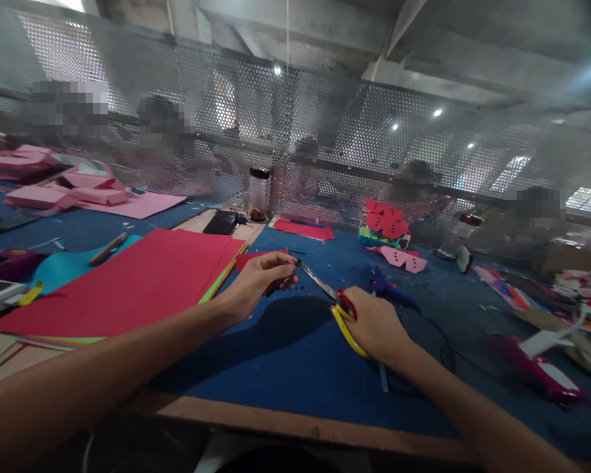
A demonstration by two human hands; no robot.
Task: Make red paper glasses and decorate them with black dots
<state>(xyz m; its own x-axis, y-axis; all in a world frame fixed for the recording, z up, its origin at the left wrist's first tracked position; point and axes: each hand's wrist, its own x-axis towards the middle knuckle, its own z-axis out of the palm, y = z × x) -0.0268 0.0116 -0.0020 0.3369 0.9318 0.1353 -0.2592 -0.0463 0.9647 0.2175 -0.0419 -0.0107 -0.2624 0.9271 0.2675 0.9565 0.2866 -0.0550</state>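
My right hand (377, 322) grips a pair of scissors (320, 281) with yellow and red handles, its blades pointing up and left. At the blade tips, my left hand (263, 282) is closed in a pinch on a small dark strip (274, 286), mostly hidden by the fingers; its material is unclear. Both hands are above the blue table mat (285, 374). Just left of my left hand lies a stack of coloured paper with a red sheet (132, 282) on top. A blue glue gun (394, 289) rests beyond my right hand.
Red and pink spotted paper cutouts (387, 220) stand at the back beside a pink piece (401, 258). Two jars (259, 194) stand near the perforated metal screen (325, 112). Pink paper shapes (73, 190) fill the far left. A purple glue gun (546, 374) lies right.
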